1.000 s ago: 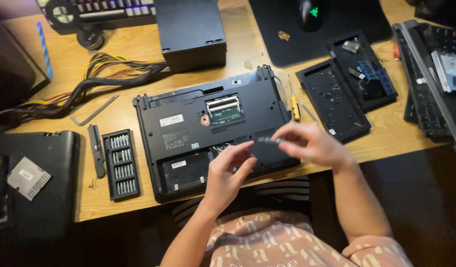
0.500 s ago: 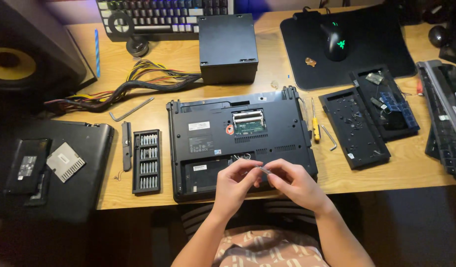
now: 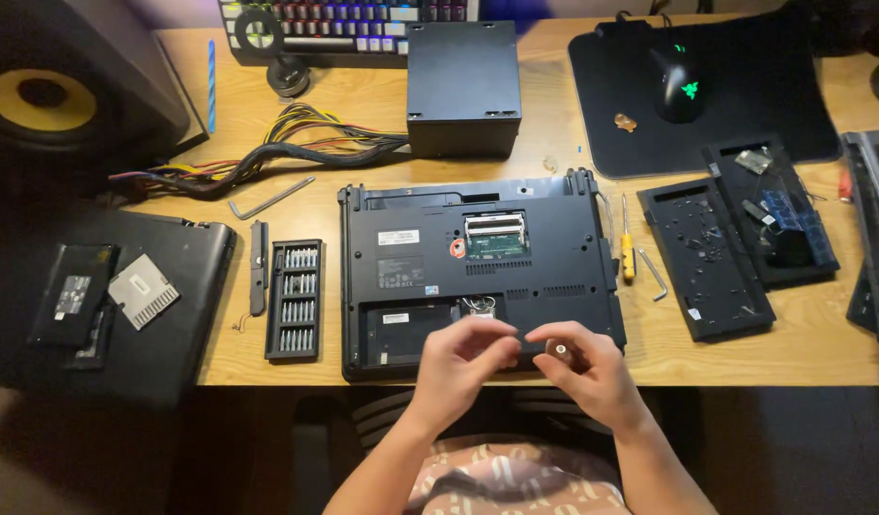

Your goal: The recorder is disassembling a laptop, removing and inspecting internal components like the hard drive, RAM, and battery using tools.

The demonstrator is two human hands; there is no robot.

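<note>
A black laptop (image 3: 554,238) lies upside down on the wooden desk (image 3: 363,181), with its memory slot (image 3: 495,236) uncovered and a bay open near the front edge. Both my hands hover over that front edge. My right hand (image 3: 592,370) grips a small screwdriver (image 3: 559,350), whose round grey end shows between my fingers. My left hand (image 3: 463,358) is pinched against the tool's other end, which my fingers hide.
A bit set (image 3: 295,298) and a black strip (image 3: 258,267) lie left of the laptop, with a second laptop (image 3: 187,286) carrying loose parts further left. A yellow screwdriver (image 3: 627,253), hex key (image 3: 654,275) and removed covers (image 3: 706,257) lie right. Behind are a power supply (image 3: 463,86), cables (image 3: 268,153), keyboard and mouse (image 3: 678,86).
My hands have come together at the laptop's front edge; a second ago my right hand held the tool higher and further right. The view has shifted, so the desk appears lower and more centred.
</note>
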